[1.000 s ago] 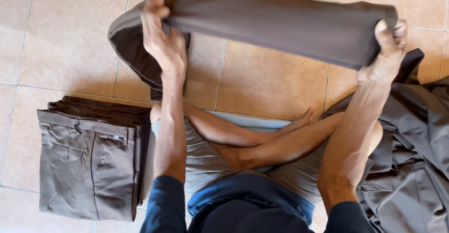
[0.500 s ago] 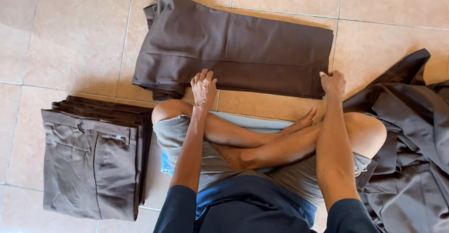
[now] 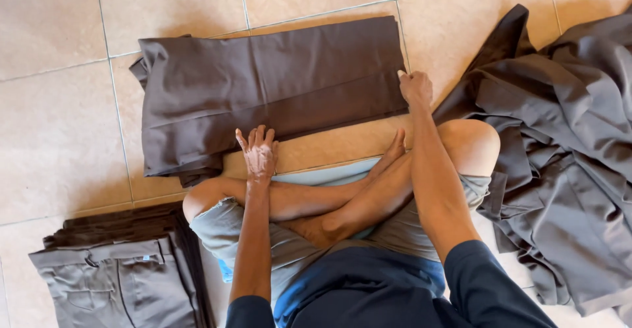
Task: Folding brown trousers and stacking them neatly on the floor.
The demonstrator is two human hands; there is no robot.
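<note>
On the tiled floor [image 3: 59, 124], before crossed legs, the folded brown trousers [image 3: 270, 91] lie flat. The left hand [image 3: 258, 151] presses the near edge, fingers spread; the right hand [image 3: 415, 89] pinches the corner. Best practice: align edges, smooth outward.

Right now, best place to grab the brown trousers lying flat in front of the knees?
Probably the near long edge of the brown trousers, coming from the person's side. They lie flat on the tiled floor, lengthwise across; the left hand and right hand already sit near that edge.
</note>
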